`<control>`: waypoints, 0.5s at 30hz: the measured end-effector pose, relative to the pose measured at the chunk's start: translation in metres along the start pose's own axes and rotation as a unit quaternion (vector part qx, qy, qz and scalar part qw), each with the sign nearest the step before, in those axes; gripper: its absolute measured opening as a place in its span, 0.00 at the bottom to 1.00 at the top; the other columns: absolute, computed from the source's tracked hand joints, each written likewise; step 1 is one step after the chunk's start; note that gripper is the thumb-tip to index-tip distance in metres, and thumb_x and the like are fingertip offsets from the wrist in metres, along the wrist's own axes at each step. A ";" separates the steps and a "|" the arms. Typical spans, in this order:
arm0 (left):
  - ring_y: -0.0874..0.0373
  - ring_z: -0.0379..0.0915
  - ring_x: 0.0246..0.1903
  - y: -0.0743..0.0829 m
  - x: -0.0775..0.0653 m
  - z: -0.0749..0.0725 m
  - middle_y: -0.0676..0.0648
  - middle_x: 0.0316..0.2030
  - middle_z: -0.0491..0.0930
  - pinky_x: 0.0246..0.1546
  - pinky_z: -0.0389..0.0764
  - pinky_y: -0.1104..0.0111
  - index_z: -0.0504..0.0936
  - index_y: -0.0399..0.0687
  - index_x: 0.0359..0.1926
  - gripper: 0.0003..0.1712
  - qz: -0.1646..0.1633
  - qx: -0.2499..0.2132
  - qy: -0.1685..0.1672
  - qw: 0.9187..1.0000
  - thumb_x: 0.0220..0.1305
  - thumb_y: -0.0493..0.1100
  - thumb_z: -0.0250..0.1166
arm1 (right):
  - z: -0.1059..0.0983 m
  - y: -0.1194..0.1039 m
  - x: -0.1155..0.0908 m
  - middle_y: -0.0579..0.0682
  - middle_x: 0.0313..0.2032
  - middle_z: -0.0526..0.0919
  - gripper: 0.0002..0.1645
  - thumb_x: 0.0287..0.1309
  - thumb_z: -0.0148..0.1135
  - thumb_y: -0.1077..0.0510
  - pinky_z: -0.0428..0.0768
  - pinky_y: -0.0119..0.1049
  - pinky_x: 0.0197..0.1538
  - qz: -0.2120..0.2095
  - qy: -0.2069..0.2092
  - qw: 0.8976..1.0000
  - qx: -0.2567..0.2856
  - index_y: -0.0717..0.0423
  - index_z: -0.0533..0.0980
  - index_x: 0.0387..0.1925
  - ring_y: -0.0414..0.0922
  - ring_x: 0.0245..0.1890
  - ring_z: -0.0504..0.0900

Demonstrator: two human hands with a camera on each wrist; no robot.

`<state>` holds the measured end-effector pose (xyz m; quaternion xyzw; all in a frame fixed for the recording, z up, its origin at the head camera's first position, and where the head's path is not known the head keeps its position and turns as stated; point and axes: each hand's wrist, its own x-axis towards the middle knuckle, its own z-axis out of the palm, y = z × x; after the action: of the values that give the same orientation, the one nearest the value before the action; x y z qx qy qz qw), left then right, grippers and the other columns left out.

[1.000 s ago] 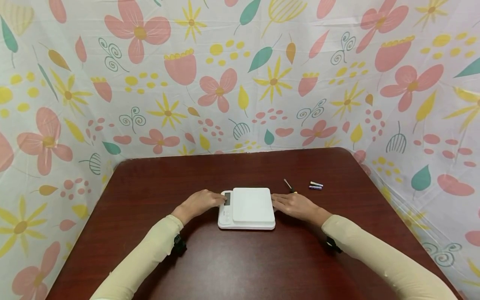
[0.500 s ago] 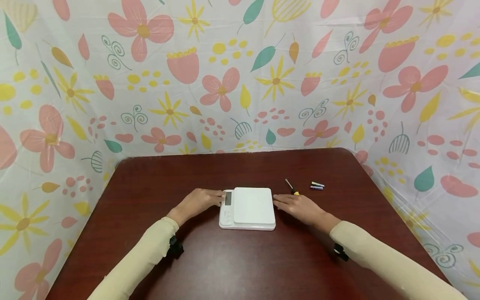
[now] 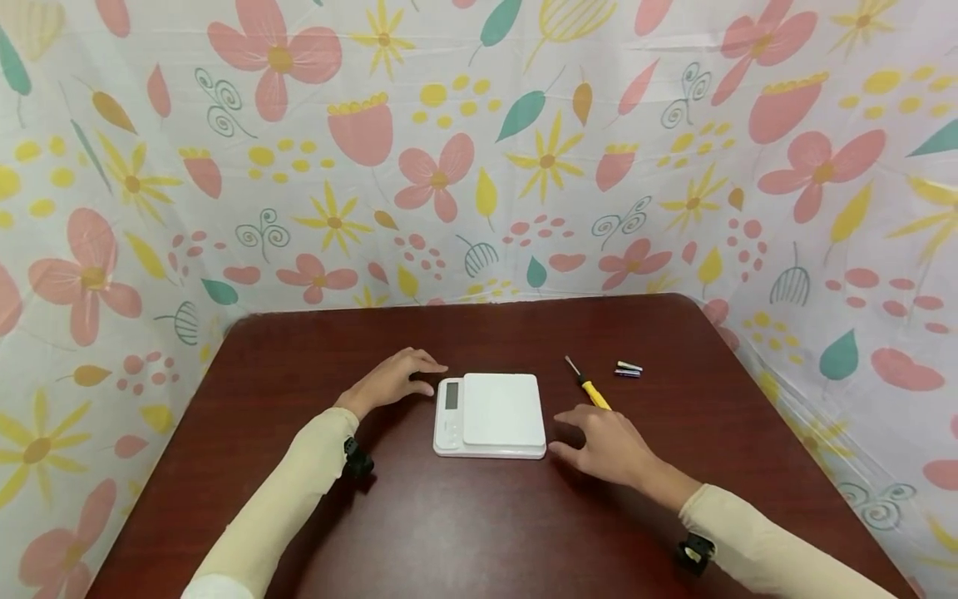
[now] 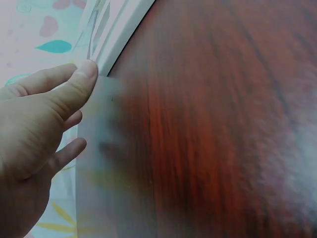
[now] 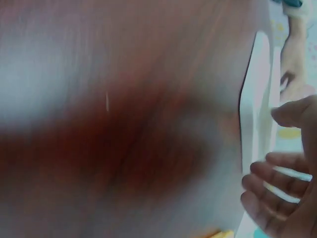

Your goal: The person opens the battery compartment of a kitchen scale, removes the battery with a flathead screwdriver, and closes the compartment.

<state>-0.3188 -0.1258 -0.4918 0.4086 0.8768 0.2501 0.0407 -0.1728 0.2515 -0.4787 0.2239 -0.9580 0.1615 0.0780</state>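
A white digital kitchen scale (image 3: 503, 409) lies flat on the table, its small grey display (image 3: 451, 396) on the left side. Just off the scale's left edge is my left hand (image 3: 391, 381), thumb and fingers spread apart and holding nothing. My right hand (image 3: 608, 443) hovers by the right edge with relaxed, parted fingers and nothing in them. In the left wrist view the thumb (image 4: 81, 84) appears near the scale's edge (image 4: 121, 37). The right wrist view has the scale (image 5: 257, 99) beyond the loosely bent fingers (image 5: 272, 193).
Behind my right hand lies a screwdriver (image 3: 591, 391) with a yellow handle. Two small batteries (image 3: 629, 368) sit to its right. The dark red-brown table (image 3: 479, 532) meets a floral curtain (image 3: 479, 166) at the back and sides.
Both hands have come away from the scale. My left hand has lifted off the display side; my right has moved back toward me, uncovering the screwdriver's yellow handle. The scale stays in place.
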 end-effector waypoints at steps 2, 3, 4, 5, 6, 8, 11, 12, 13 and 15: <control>0.51 0.73 0.51 -0.002 0.001 0.000 0.47 0.53 0.80 0.57 0.79 0.56 0.83 0.46 0.62 0.27 -0.009 -0.003 -0.006 1.000 0.62 0.42 0.73 | 0.003 -0.007 -0.002 0.47 0.40 0.87 0.28 0.52 0.78 0.40 0.86 0.42 0.36 0.021 -0.002 1.000 0.002 0.54 0.87 0.47 0.41 0.37 0.84; 0.51 0.73 0.50 -0.002 0.002 0.000 0.47 0.51 0.80 0.55 0.78 0.57 0.83 0.47 0.62 0.27 -0.014 -0.002 -0.008 1.000 0.61 0.42 0.73 | 0.005 -0.010 -0.003 0.45 0.37 0.85 0.28 0.50 0.79 0.38 0.84 0.39 0.34 0.030 -0.003 1.000 0.001 0.53 0.87 0.45 0.40 0.34 0.82; 0.52 0.72 0.48 -0.002 0.003 0.000 0.48 0.50 0.80 0.53 0.78 0.59 0.84 0.48 0.61 0.26 -0.018 0.002 -0.011 1.000 0.61 0.43 0.74 | 0.007 -0.012 -0.003 0.44 0.35 0.84 0.28 0.48 0.79 0.37 0.82 0.37 0.31 0.038 -0.003 0.999 0.000 0.52 0.87 0.43 0.38 0.31 0.79; 0.52 0.72 0.46 -0.002 0.003 0.000 0.48 0.49 0.79 0.48 0.78 0.61 0.84 0.48 0.61 0.26 -0.020 0.007 -0.013 1.000 0.60 0.43 0.74 | 0.009 -0.015 -0.003 0.43 0.32 0.82 0.28 0.47 0.80 0.36 0.79 0.36 0.29 0.046 -0.001 0.999 -0.002 0.51 0.87 0.41 0.37 0.29 0.77; 0.53 0.71 0.45 -0.002 0.004 0.001 0.48 0.47 0.79 0.46 0.77 0.63 0.85 0.48 0.60 0.26 -0.022 0.013 -0.014 1.000 0.60 0.43 0.74 | 0.010 -0.018 -0.003 0.41 0.30 0.80 0.27 0.45 0.80 0.35 0.77 0.34 0.28 0.053 0.000 0.999 -0.004 0.50 0.87 0.38 0.36 0.27 0.75; 0.54 0.70 0.42 -0.002 0.006 0.002 0.49 0.46 0.79 0.41 0.74 0.66 0.86 0.49 0.59 0.25 -0.027 0.023 -0.017 0.999 0.60 0.44 0.75 | 0.013 -0.023 -0.003 0.40 0.26 0.76 0.25 0.43 0.81 0.35 0.72 0.33 0.24 0.068 0.000 0.998 -0.005 0.48 0.86 0.34 0.36 0.24 0.70; 0.55 0.68 0.40 -0.001 0.008 0.004 0.49 0.44 0.78 0.40 0.71 0.67 0.86 0.49 0.59 0.25 -0.036 0.027 -0.025 0.999 0.60 0.44 0.74 | 0.016 -0.028 -0.002 0.40 0.25 0.74 0.24 0.41 0.82 0.35 0.70 0.33 0.23 0.087 -0.002 0.996 -0.007 0.47 0.84 0.29 0.36 0.23 0.68; 0.55 0.68 0.40 -0.001 0.008 0.004 0.49 0.44 0.78 0.40 0.71 0.67 0.86 0.49 0.59 0.24 -0.040 0.025 -0.029 0.998 0.60 0.44 0.74 | 0.017 -0.029 -0.001 0.40 0.25 0.74 0.24 0.41 0.82 0.35 0.70 0.33 0.23 0.092 -0.004 0.996 -0.007 0.48 0.84 0.28 0.36 0.23 0.68; 0.55 0.68 0.40 -0.001 0.009 0.004 0.49 0.44 0.77 0.41 0.71 0.67 0.85 0.49 0.60 0.25 -0.043 0.021 -0.033 0.998 0.61 0.44 0.74 | 0.018 -0.031 -0.001 0.40 0.25 0.74 0.24 0.40 0.83 0.36 0.71 0.34 0.23 0.096 -0.005 0.995 -0.007 0.48 0.84 0.28 0.37 0.23 0.69; 0.56 0.67 0.41 -0.001 0.009 0.005 0.48 0.45 0.77 0.42 0.72 0.66 0.84 0.49 0.61 0.25 -0.048 0.011 -0.040 0.998 0.62 0.44 0.73 | 0.021 -0.032 0.000 0.41 0.25 0.75 0.25 0.40 0.83 0.36 0.71 0.34 0.24 0.101 -0.008 0.995 -0.008 0.49 0.83 0.27 0.37 0.23 0.69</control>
<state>-0.3243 -0.1177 -0.4955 0.3762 0.8958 0.2214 0.0835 -0.1601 0.2172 -0.4891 0.1269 -0.9775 0.1590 0.0557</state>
